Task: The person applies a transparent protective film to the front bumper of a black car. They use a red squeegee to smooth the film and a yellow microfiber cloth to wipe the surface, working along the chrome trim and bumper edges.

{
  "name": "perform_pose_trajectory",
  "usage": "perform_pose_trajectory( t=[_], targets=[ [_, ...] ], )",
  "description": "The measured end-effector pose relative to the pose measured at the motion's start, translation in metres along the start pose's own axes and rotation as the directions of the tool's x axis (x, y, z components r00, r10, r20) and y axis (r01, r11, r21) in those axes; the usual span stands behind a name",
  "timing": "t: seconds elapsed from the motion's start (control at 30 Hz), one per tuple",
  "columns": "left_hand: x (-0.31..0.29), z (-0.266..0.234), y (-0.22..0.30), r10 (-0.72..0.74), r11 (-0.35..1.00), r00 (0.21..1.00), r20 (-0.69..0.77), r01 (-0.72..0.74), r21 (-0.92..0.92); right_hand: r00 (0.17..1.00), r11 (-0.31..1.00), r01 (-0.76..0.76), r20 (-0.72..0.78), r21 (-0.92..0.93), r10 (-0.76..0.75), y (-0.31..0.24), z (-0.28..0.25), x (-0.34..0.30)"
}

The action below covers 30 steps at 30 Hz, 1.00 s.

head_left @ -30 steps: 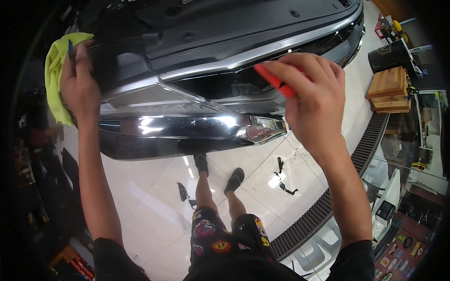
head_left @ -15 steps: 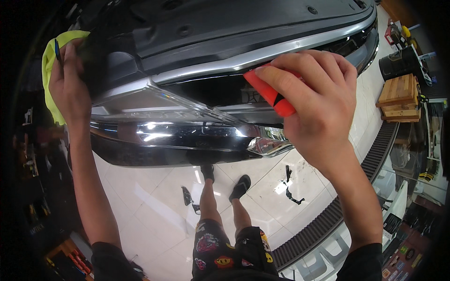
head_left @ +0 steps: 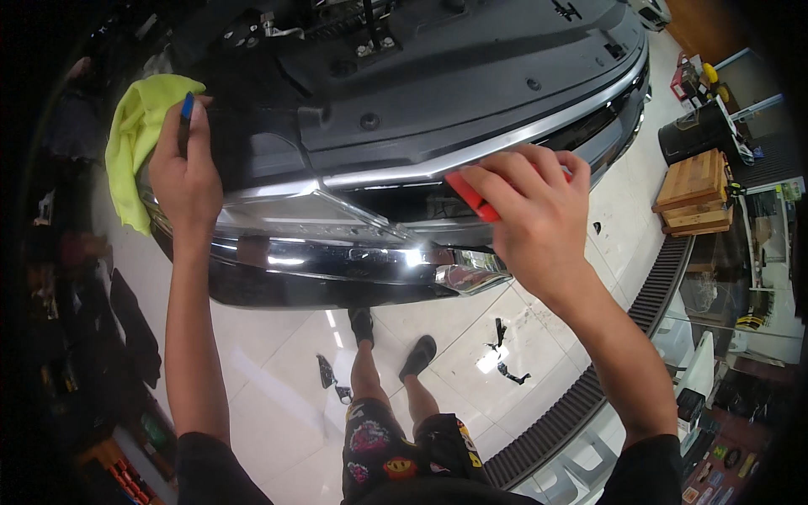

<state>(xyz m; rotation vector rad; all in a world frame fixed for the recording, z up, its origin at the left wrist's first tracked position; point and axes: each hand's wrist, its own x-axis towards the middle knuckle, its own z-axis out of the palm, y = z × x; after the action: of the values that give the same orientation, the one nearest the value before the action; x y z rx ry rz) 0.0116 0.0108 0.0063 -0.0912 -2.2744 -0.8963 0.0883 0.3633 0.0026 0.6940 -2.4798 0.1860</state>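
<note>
My left hand (head_left: 189, 181) is raised over the car's front left corner, with a small blue piece (head_left: 187, 106) pinched between its fingers; the rest of that piece is hidden. A yellow-green cloth (head_left: 135, 139) hangs over the car's edge just left of this hand. My right hand (head_left: 543, 215) grips a flat red scraper (head_left: 471, 197) with a black mark, its fingers closed over the upper end. The scraper is at the glossy black strip (head_left: 404, 198) beneath the silver trim (head_left: 404, 171); whether it touches cannot be told. Between my hands lies the clear headlight (head_left: 282, 210).
Below the headlight runs the shiny dark bumper (head_left: 328, 290). Black scraps (head_left: 505, 362) and dark pieces (head_left: 326, 370) lie on the pale tiles by my feet. Wooden boxes (head_left: 694, 189) and a black bin (head_left: 694, 130) stand at right, beside a ribbed dark strip (head_left: 581, 412).
The view has shifted and drawn back, showing more of the engine bay. The blue piece in my left hand shows more plainly. My right hand keeps the scraper at the black strip.
</note>
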Motion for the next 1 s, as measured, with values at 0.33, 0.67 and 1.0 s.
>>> perform_pose_trajectory(
  t=[0.33, 0.67, 1.0],
  targets=[
    [-0.001, -0.001, -0.002, -0.013, 0.997, 1.000, -0.010, 0.012, -0.075, 0.947, 0.941, -0.220, 0.287, 0.257, 0.144, -0.017, -0.030, 0.008],
    [-0.003, 0.004, -0.011, 0.089, 0.995, 0.996, -0.018, -0.090, -0.044, 0.761, 0.814, -0.533, 0.551, 0.232, 0.342, -0.035, -0.038, 0.034],
    [-0.002, -0.002, -0.026, 0.194, 0.980, 0.980, 0.050, -0.195, 0.025, 0.771, 0.909, -0.410, 0.561, 0.074, 0.302, -0.041, -0.036, 0.052]
  ],
)
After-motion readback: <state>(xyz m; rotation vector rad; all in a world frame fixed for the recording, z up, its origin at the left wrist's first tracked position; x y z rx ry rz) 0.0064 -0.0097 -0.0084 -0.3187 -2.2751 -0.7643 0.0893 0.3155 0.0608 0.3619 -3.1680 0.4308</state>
